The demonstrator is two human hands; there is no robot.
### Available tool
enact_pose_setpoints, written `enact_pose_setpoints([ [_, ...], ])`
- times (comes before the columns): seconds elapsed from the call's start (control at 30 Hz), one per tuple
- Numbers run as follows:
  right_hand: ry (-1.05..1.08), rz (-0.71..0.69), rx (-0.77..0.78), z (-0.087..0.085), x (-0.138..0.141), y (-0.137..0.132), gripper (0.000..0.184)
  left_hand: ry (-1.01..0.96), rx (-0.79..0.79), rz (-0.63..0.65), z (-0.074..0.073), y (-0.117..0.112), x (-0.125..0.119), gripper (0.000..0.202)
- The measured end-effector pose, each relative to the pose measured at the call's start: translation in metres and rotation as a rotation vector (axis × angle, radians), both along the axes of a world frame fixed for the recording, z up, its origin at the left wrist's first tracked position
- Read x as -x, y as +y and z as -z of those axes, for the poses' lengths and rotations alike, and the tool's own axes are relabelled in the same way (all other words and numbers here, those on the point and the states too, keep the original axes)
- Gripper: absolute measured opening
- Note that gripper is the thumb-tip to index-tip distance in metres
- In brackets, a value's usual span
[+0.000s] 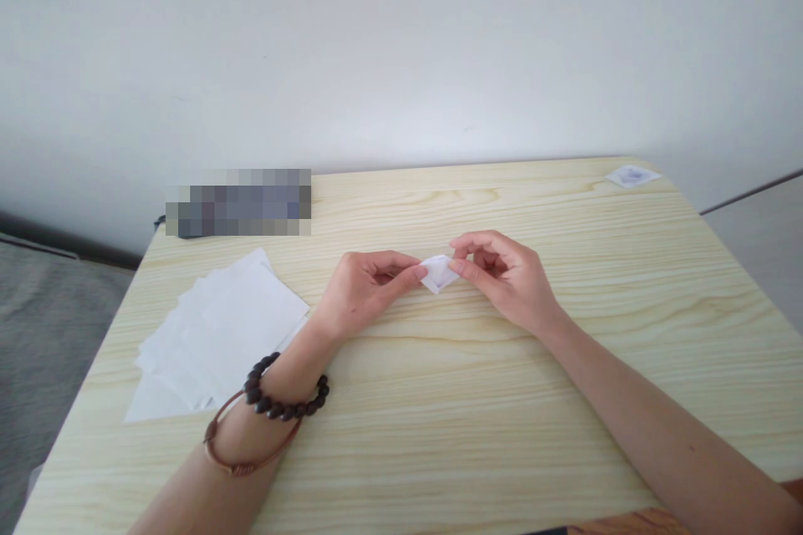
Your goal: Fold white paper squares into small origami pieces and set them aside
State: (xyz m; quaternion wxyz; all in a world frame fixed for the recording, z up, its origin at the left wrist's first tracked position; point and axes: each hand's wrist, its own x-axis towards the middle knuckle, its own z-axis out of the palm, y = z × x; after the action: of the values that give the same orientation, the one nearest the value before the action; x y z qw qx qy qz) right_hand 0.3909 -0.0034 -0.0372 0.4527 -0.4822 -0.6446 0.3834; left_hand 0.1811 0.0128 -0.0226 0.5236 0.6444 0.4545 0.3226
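Note:
A small folded white paper [438, 273] is held between both hands above the middle of the table, its lower corner pointing toward me. My left hand [371, 288] pinches its left corner between thumb and fingers. On the opposite side, my right hand [505, 276] grips the right corner with the thumb and a fingertip, its other fingers curled behind. Dark beads and a brown cord circle my left wrist. Left of that wrist, a fanned stack of white paper sheets [219, 334] lies on the table.
The pale wood-grain table [477, 435] meets a white wall [401, 50] at the back. A blurred-out dark object [244, 207] sits at the back left. Another folded white paper [633, 175] rests near the far right corner. Grey fabric [56, 334] shows beyond the left edge.

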Motion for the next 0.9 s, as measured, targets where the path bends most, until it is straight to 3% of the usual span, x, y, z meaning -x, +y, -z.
enact_pose_setpoints([
  [0.43, -0.063, -0.043, 0.037, -0.0030, 0.0007, -0.0014, 0.016, 0.022, -0.013, 0.055, -0.0033, -0.0010, -0.0020, 0.030],
  [0.9, -0.112, -0.069, 0.043, -0.0048, 0.0018, -0.0025, 0.018, -0.021, -0.021, 0.007, 0.0010, 0.0001, -0.0037, 0.022],
])
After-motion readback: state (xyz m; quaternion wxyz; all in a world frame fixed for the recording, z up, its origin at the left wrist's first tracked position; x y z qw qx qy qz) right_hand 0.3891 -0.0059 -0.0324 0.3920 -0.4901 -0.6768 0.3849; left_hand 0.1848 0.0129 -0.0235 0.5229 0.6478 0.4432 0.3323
